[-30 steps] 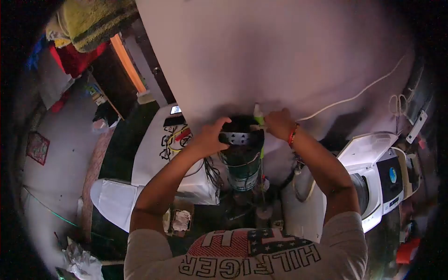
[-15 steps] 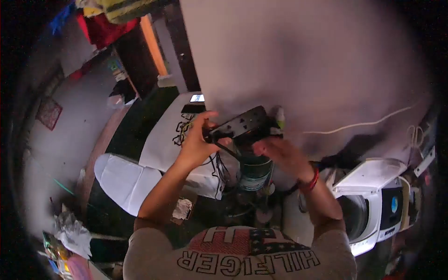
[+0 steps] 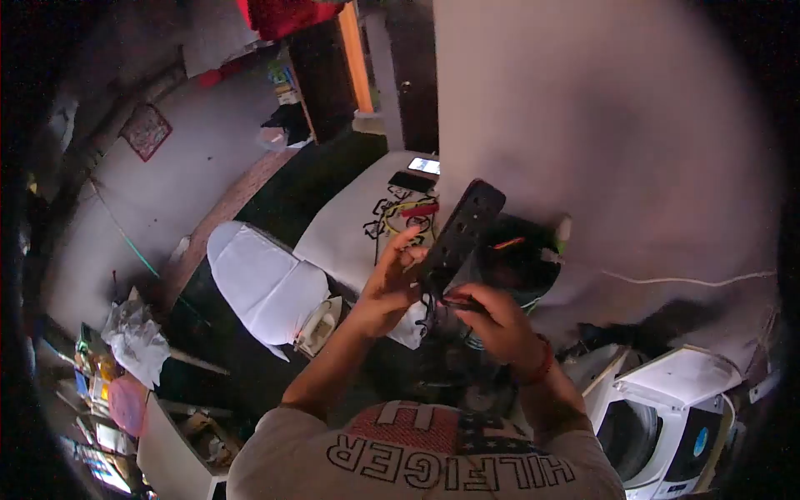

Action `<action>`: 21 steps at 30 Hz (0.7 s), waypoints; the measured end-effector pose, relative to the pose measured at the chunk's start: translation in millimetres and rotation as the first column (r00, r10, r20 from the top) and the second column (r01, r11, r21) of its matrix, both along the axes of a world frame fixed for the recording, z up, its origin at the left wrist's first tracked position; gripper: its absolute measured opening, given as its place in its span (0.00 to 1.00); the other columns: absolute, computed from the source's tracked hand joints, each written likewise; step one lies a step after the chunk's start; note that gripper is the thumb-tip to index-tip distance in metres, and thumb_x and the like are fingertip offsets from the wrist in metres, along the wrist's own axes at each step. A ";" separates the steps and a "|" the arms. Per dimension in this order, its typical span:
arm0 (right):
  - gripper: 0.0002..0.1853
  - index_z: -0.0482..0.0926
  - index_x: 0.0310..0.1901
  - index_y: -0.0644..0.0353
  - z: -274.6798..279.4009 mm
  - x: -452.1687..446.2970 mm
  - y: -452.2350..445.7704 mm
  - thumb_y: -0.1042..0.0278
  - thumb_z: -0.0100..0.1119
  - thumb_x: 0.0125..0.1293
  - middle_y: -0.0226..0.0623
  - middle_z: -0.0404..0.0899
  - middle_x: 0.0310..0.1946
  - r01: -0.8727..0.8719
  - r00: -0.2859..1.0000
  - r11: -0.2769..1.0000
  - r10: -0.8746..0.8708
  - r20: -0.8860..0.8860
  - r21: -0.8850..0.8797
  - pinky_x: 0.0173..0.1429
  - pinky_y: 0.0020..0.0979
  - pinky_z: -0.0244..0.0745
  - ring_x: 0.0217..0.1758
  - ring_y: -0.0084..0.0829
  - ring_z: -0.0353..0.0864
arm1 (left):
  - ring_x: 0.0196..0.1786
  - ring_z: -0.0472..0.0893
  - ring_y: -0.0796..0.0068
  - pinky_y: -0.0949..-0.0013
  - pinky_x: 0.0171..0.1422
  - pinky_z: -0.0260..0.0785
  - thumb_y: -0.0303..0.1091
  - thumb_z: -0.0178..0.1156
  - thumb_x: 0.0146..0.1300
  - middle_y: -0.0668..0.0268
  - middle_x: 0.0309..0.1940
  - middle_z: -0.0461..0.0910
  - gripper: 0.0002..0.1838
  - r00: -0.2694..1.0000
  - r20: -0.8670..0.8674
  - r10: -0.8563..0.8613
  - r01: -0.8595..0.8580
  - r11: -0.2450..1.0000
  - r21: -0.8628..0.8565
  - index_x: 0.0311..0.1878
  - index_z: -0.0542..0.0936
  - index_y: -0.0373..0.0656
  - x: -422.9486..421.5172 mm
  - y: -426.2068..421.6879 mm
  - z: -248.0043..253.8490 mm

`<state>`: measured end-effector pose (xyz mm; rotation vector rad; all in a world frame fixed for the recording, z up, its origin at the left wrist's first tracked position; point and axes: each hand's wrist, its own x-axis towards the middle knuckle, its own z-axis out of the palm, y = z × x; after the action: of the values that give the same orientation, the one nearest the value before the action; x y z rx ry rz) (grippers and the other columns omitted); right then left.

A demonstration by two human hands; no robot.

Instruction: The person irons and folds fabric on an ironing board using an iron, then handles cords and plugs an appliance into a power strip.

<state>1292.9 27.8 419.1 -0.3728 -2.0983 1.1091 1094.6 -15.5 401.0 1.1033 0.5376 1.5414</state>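
Across the chest of the grey shirt (image 3: pixel 425 487) runs the word HILFIGER (image 3: pixel 454 467), in dark-outlined capitals that stand upside down to the viewer. Beyond that word, on the shirt's red patterned panel (image 3: pixel 379 425), sits a large pale letter H (image 3: pixel 406 414); the dark panel (image 3: pixel 483 448) beside it bears white stars and a pale shape too unclear to read. Black printed marks (image 3: pixel 383 208) on the white surface (image 3: pixel 342 229) cannot be made out. Near that surface's far edge, the lit phone screen (image 3: pixel 425 166) is too small to read, as is the round blue sticker (image 3: pixel 701 442) on the washing machine (image 3: pixel 667 425).
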 end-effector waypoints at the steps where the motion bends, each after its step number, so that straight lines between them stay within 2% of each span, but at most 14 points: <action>1: 0.11 0.74 0.44 0.66 -3.7 -2.5 1.5 0.69 0.55 0.62 0.45 0.79 0.37 -0.017 0.999 1.000 0.018 -0.036 0.015 0.42 0.32 0.73 0.38 0.38 0.81 | 0.58 0.68 0.65 0.62 0.61 0.62 0.28 0.58 0.52 0.63 0.56 0.66 0.36 0.981 0.162 -0.106 0.109 0.994 -0.006 0.66 0.57 0.48 -3.1 -7.5 -1.6; 2: 0.11 0.75 0.43 0.65 -2.7 -4.5 2.1 0.68 0.55 0.62 0.45 0.79 0.35 -0.058 0.998 0.998 0.058 -0.014 0.009 0.41 0.32 0.73 0.37 0.38 0.81 | 0.59 0.69 0.64 0.59 0.62 0.59 0.41 0.50 0.62 0.62 0.57 0.67 0.29 0.982 0.148 -0.118 0.127 0.990 -0.054 0.66 0.58 0.46 -4.4 -16.3 1.4; 5: 0.12 0.75 0.41 0.64 6.0 -9.2 -6.4 0.64 0.58 0.61 0.44 0.78 0.30 -0.170 0.983 0.985 0.171 0.072 -0.015 0.36 0.33 0.72 0.32 0.38 0.80 | 0.52 0.74 0.64 0.64 0.51 0.69 0.50 0.46 0.66 0.56 0.57 0.69 0.30 0.900 0.402 -0.169 0.310 0.896 -0.317 0.64 0.61 0.39 -3.7 -25.6 -23.7; 6: 0.13 0.75 0.41 0.63 8.1 -11.7 -9.3 0.63 0.59 0.60 0.44 0.77 0.28 -0.203 0.973 0.979 0.204 0.109 -0.017 0.34 0.34 0.71 0.30 0.37 0.79 | 0.49 0.76 0.63 0.63 0.51 0.70 0.54 0.44 0.66 0.56 0.52 0.74 0.31 0.936 0.343 -0.080 0.228 0.880 -0.417 0.62 0.64 0.38 -0.5 -32.3 -23.9; 9: 0.15 0.76 0.36 0.62 15.0 -13.2 -12.1 0.57 0.60 0.60 0.43 0.76 0.23 -0.252 0.953 0.968 0.248 0.174 0.003 0.30 0.35 0.69 0.26 0.38 0.78 | 0.49 0.76 0.64 0.62 0.53 0.69 0.56 0.43 0.66 0.58 0.50 0.75 0.30 0.967 0.251 0.054 0.080 0.864 -0.496 0.59 0.67 0.39 12.0 -44.8 -27.2; 10: 0.15 0.76 0.35 0.62 10.2 -13.3 -11.7 0.56 0.60 0.60 0.44 0.76 0.23 -0.265 0.947 0.964 0.264 0.185 -0.021 0.30 0.35 0.69 0.26 0.39 0.78 | 0.52 0.74 0.65 0.62 0.55 0.67 0.56 0.44 0.65 0.59 0.51 0.74 0.30 0.988 0.154 0.018 0.056 0.886 -0.461 0.58 0.67 0.39 6.1 -53.0 -32.4; 13: 0.16 0.77 0.32 0.62 0.2 -11.6 -11.4 0.55 0.58 0.61 0.44 0.76 0.23 -0.247 0.941 0.969 0.244 0.235 -0.015 0.31 0.36 0.69 0.26 0.42 0.77 | 0.57 0.70 0.69 0.64 0.63 0.60 0.48 0.49 0.66 0.63 0.53 0.72 0.25 0.988 0.150 -0.037 0.087 0.937 -0.338 0.58 0.66 0.40 4.7 -67.9 -25.4; 16: 0.16 0.78 0.31 0.62 -4.0 -9.9 -15.0 0.54 0.56 0.62 0.45 0.77 0.24 -0.206 0.926 0.978 0.209 0.314 -0.044 0.32 0.37 0.70 0.27 0.44 0.77 | 0.56 0.71 0.70 0.66 0.61 0.61 0.45 0.52 0.65 0.62 0.53 0.72 0.25 0.972 0.225 0.065 0.018 0.937 -0.348 0.58 0.65 0.39 2.8 -78.1 -46.5; 17: 0.16 0.78 0.32 0.62 -4.8 -9.8 -16.3 0.54 0.55 0.62 0.45 0.77 0.24 -0.190 0.918 0.980 0.199 0.344 -0.060 0.32 0.37 0.70 0.27 0.44 0.77 | 0.56 0.71 0.70 0.66 0.61 0.61 0.44 0.52 0.65 0.62 0.52 0.72 0.25 0.976 0.202 0.079 0.001 0.930 -0.368 0.59 0.65 0.39 1.5 -82.2 -50.3; 20: 0.09 0.78 0.31 0.66 -9.6 -10.1 -20.4 0.67 0.60 0.57 0.43 0.75 0.22 -0.188 0.933 0.982 0.177 0.314 0.005 0.29 0.29 0.67 0.23 0.33 0.76 | 0.55 0.72 0.70 0.66 0.60 0.63 0.44 0.54 0.64 0.62 0.51 0.73 0.26 0.986 0.112 0.123 -0.071 0.919 -0.388 0.59 0.65 0.38 -1.2 -89.9 -53.9; 21: 0.10 0.77 0.30 0.67 -5.5 -9.6 -23.0 0.67 0.61 0.57 0.43 0.76 0.23 -0.159 0.922 0.987 0.162 0.351 -0.038 0.29 0.29 0.67 0.23 0.33 0.76 | 0.54 0.73 0.69 0.64 0.59 0.64 0.45 0.55 0.63 0.61 0.52 0.73 0.27 0.987 0.066 0.144 -0.110 0.921 -0.373 0.60 0.65 0.38 0.4 -89.8 -49.9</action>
<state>1283.3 4.8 413.5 -0.4365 -2.4782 1.2176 1095.0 -105.3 351.1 0.7163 0.8118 1.5159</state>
